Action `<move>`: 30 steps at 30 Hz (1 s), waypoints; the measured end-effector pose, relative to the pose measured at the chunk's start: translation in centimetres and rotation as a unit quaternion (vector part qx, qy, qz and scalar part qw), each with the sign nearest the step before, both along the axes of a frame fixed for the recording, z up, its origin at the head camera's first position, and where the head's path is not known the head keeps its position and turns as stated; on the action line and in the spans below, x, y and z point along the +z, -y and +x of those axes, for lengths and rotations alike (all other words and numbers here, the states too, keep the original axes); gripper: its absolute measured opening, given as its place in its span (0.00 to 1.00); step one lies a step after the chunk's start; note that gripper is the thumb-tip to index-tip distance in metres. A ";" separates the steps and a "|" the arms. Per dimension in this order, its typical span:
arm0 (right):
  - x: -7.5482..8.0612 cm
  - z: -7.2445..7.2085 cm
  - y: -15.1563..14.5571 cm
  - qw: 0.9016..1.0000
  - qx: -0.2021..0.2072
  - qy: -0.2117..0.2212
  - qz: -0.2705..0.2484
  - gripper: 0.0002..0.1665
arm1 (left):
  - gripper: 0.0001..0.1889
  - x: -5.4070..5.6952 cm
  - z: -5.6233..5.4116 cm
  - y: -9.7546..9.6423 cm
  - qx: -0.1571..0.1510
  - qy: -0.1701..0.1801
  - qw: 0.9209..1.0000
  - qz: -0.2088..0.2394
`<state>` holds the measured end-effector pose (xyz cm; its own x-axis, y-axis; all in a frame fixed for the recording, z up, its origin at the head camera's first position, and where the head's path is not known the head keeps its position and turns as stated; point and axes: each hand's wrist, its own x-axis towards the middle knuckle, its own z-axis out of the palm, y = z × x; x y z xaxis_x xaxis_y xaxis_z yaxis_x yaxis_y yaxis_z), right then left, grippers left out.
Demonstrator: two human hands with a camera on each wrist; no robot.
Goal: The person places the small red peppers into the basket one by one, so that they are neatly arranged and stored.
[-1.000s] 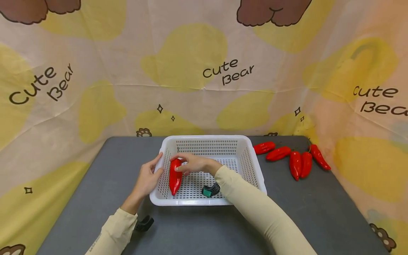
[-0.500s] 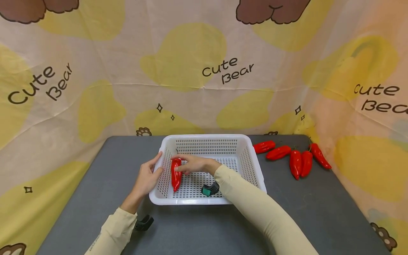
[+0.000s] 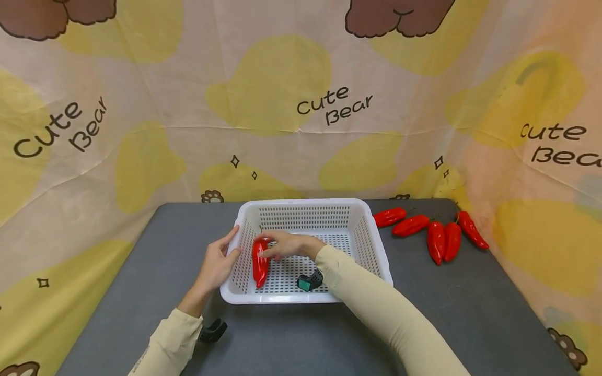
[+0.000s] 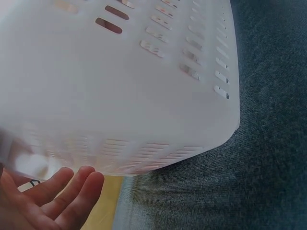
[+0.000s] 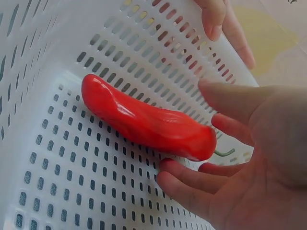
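Observation:
A white perforated plastic basket [image 3: 310,298] stands on the grey table. Inside, near its left wall, one glossy red chili pepper [image 5: 148,122] lies on the holed floor, its green stem toward the palm of my right hand [image 3: 284,245]. That hand reaches into the basket, thumb and fingers spread on either side of the pepper's stem end; a gap shows between thumb and pepper in the right wrist view. My left hand [image 3: 218,263] holds the basket's left rim, with several fingers [image 4: 79,191] outside the wall.
Several more red chili peppers [image 3: 435,243] lie on the table [image 3: 470,308] to the right of the basket, one close against its wall. A printed cloth [image 3: 263,94] hangs behind and at the sides.
The pepper in the basket has shifted slightly to the right, and its tip now lies a little nearer me than half a second ago. My left hand stays on the rim.

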<state>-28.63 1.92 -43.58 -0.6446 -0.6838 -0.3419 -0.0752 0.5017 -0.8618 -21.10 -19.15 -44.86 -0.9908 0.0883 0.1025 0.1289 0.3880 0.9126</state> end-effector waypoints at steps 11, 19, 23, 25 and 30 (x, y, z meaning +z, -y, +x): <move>0.1 0.0 -0.2 0.999 0.011 -0.023 0.030 0.38 | 0.31 -0.1 -0.1 -0.1 0.003 -0.010 1.000 0.007; 0.0 0.2 -0.1 1.000 -0.008 -0.013 0.025 0.40 | 0.31 -0.3 0.1 0.1 0.001 -0.019 1.000 0.006; 0.1 0.0 0.0 0.999 -0.018 -0.027 0.030 0.39 | 0.31 -0.2 -0.1 0.1 0.009 -0.022 1.000 0.004; 0.2 -0.2 0.0 0.998 -0.033 -0.033 0.029 0.37 | 0.31 -0.2 -0.1 0.1 0.013 -0.023 1.000 0.001; 0.7 -0.4 -0.5 0.996 -0.077 -0.036 0.015 0.36 | 0.31 -0.1 -0.2 -0.1 0.013 -0.020 1.000 0.000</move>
